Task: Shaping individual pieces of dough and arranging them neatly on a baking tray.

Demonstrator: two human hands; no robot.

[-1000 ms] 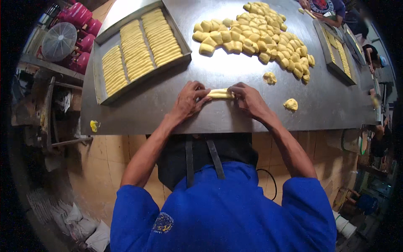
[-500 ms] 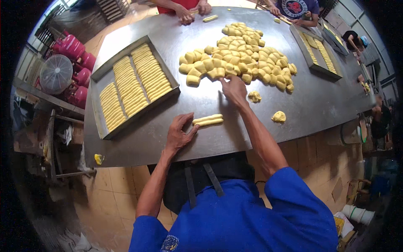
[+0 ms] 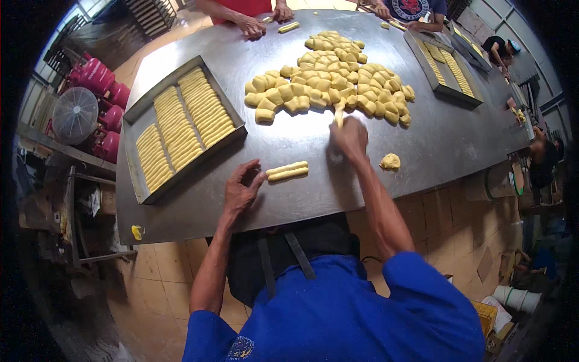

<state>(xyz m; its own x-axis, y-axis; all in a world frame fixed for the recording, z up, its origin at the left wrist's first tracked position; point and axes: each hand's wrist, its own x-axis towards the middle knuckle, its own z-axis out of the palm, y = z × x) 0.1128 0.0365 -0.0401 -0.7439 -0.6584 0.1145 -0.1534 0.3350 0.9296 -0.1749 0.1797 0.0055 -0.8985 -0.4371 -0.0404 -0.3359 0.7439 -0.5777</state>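
Work surface: a broad metal table. The operator, in a blue shirt, stood at its near edge, both forearms extended over it.

Left hand: rested at the table, thumb and fingers parted and curved, with nothing gripped. Its tips lay at the left end of two dough rolls, set side by side and nearly parallel; from where I stood I could not tell whether skin met dough.

Right hand: reached forward, fingers drawn in, pinching the near end of a dough strip. The strip's far end met the front edge of the dough heap; whether it was joined there could not be determined. The thumb's position was hidden.

Adjacent items: one loose dough lump sat to the right of the right forearm. To the left stood a rectangular tray, set at an angle, containing three rows of thin rolls. A yellow scrap lay at the near left corner. Across the table, a co-worker in red had both hands low over the surface.
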